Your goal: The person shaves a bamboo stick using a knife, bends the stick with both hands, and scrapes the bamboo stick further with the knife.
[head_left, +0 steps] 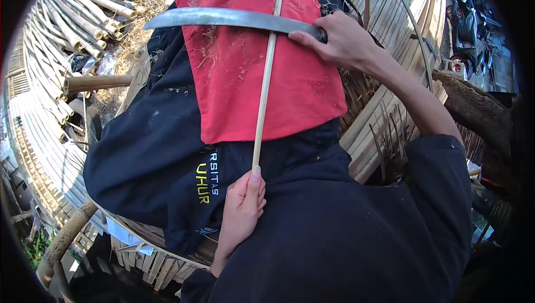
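Note:
A thin pale bamboo strip (264, 91) runs lengthwise over a red cloth (234, 102) spread across dark trousers (150, 147). My left hand (243, 205) is closed around the strip's near end, thumb on top. In my right hand (345, 41) is a long curved metal blade (217, 17), pinched at its right end and pointing left. The blade lies crosswise over the strip near the strip's far end. Fine shavings are scattered on the cloth.
Cut bamboo poles (72, 18) are piled at the upper left. Split bamboo slats (356, 152) lie to the right of the legs, beside a dark log (473, 102). A thick bamboo pole (64, 241) stands at the lower left. Parked motorbikes (473, 30) show at the upper right.

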`<state>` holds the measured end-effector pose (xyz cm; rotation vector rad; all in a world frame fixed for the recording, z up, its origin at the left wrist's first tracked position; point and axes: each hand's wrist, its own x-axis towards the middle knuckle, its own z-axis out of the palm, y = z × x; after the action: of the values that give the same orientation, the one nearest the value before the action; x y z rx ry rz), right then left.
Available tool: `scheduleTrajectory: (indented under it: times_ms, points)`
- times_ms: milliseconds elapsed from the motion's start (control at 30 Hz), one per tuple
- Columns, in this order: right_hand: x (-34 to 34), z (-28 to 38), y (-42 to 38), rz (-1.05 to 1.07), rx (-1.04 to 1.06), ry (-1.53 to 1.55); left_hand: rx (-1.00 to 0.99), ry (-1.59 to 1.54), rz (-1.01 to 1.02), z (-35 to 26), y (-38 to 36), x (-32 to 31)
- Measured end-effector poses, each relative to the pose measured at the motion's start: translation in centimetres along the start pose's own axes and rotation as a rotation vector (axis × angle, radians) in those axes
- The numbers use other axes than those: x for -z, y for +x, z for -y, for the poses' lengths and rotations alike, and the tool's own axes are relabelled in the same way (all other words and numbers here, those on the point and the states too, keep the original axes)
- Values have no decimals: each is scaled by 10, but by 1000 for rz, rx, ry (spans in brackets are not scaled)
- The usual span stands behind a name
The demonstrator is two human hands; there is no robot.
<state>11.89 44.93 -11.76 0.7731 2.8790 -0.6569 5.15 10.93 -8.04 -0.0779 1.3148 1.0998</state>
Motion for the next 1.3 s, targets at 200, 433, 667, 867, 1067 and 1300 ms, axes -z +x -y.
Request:
scheduleTrajectory:
  times_ms: [200,433,667,867,1067,1300]
  points:
    - [1,-16,9,32,-101,159,-10,45,-49,11,-11,3]
    - [-8,-17,-4,-34,125,-10,50,-55,57,8,-12,13]
    - [-14,-9,-21,-150,222,-111,99,-81,79,10,-12,20]
    - [-6,14,-30,74,213,-103,48,1,18,9,-12,17]
    - [2,-5,-7,75,-177,94,-40,18,-50,37,-49,35]
    - [1,25,-30,-168,-50,138,-436,-54,-443,3,-89,93]
